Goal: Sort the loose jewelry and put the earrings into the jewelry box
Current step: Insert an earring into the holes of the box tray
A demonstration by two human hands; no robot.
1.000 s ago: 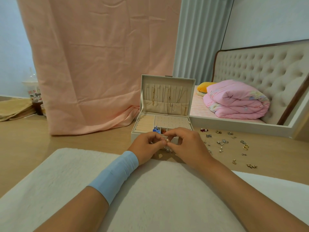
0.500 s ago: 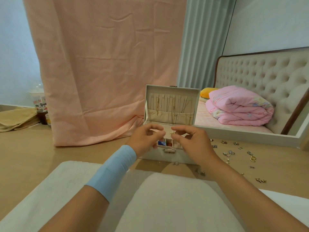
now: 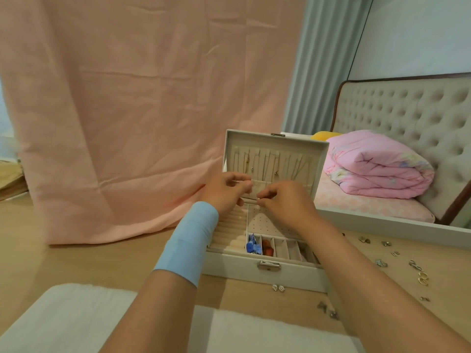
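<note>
A white jewelry box [image 3: 234,263] stands open on the wooden floor, its lid upright with thin necklaces hanging inside. Both my hands hover over its back half. My right hand [image 3: 285,202] pinches a tiny earring [image 3: 258,198] at its fingertips above the perforated earring panel [image 3: 265,224]. My left hand [image 3: 228,191], with a blue band on the wrist, has its fingers curled close to the right fingertips; what it pinches is too small to tell. Front compartments hold a blue piece [image 3: 253,247] and a red piece [image 3: 267,249].
Loose jewelry [image 3: 415,264] lies scattered on the floor to the right, with a small pair [image 3: 277,287] in front of the box. A white rug [image 3: 76,319] is under my arms. A pink curtain [image 3: 127,110] hangs behind, a bed frame [image 3: 397,226] at right.
Both hands have lifted from the box's front edge up and back over the earring panel. The camera has come closer to the box.
</note>
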